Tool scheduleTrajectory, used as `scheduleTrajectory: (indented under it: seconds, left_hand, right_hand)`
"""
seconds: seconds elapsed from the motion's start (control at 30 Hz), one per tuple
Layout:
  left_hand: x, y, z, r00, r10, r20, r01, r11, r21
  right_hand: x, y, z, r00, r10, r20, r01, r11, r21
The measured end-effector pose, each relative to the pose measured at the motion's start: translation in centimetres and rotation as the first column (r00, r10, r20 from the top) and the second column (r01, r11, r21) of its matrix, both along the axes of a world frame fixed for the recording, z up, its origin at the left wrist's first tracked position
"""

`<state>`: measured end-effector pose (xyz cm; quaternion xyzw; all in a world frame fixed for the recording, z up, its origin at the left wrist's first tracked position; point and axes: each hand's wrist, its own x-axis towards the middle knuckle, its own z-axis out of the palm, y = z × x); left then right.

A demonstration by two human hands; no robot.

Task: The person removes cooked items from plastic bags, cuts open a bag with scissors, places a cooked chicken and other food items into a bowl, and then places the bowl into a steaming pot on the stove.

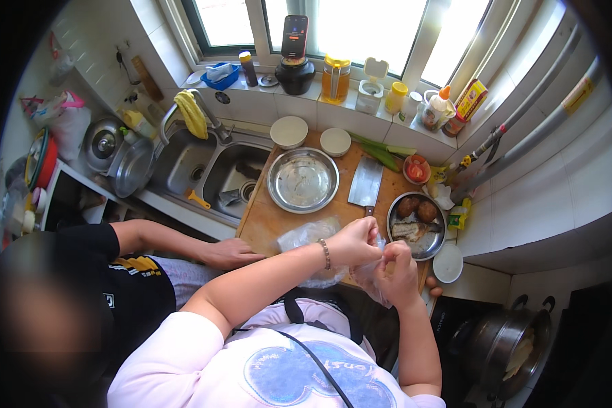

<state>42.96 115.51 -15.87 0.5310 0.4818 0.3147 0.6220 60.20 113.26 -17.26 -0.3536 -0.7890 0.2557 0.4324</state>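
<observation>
My left hand (356, 242) and my right hand (399, 269) meet at the near right edge of the wooden cutting board (259, 224). Between them they pinch the gathered top of a clear plastic bag (371, 283), which hangs below the board's edge; its contents are hard to make out. Another clear plastic bag (306, 235) lies partly under my left wrist. Just beyond my hands rests a cleaver (365, 181), its handle towards me. To the right, a steel plate (390, 224) holds two brown round items (416, 208) and a piece of fish (408, 232).
Another person's hand (232, 253) rests on the board's left corner. A steel dish (303, 179), two bowls (289, 131), green stalks (380, 153) and cut tomato (417, 169) stand farther back. Left is a double sink (183, 153); right are two eggs (435, 291) and a steel pot (500, 347).
</observation>
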Motion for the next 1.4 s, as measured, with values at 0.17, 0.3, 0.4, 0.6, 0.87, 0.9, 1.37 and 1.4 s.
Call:
scheduleTrajectory:
  seconds: [0.17,0.3,0.4,0.6,0.87,0.9,1.37,1.4]
  left_hand:
    - [-3.0,2.3,1.3,0.998,0.010,-0.069,-0.004,0.997,0.079]
    - [-3.9,2.6,3.9,1.000,-0.019,0.004,0.018,0.991,0.136]
    - [-3.5,2.0,5.1,0.994,-0.026,0.110,0.005,0.984,0.180]
    - [-2.5,0.8,5.0,0.989,-0.012,0.146,-0.009,0.990,0.142]
    - [1.7,-3.1,-1.8,0.945,0.255,-0.205,-0.180,0.929,0.325]
    - [2.1,-3.4,-3.2,0.945,0.257,-0.201,-0.188,0.932,0.309]
    - [5.4,-5.8,-8.9,0.948,0.318,-0.004,-0.315,0.940,0.133]
    - [5.8,-5.9,-9.2,0.948,0.318,-0.034,-0.306,0.932,0.195]
  right_hand:
    - [-3.0,1.5,3.5,0.965,-0.105,0.241,-0.003,0.913,0.408]
    - [-4.5,2.3,3.4,0.989,-0.140,0.043,0.118,0.937,0.329]
    - [-4.8,1.5,4.2,0.942,-0.127,-0.312,0.123,0.992,-0.033]
    - [-1.9,1.3,4.6,0.885,-0.005,-0.466,-0.234,0.860,-0.454]
    - [1.3,-0.3,2.3,0.949,0.108,0.295,-0.053,0.981,-0.187]
    - [1.9,-0.5,1.1,0.947,0.132,0.294,-0.042,0.955,-0.293]
    - [6.3,-0.3,-5.0,0.950,0.309,0.046,-0.216,0.758,-0.615]
    - [6.2,-0.3,-4.8,0.918,0.332,0.214,-0.193,0.850,-0.491]
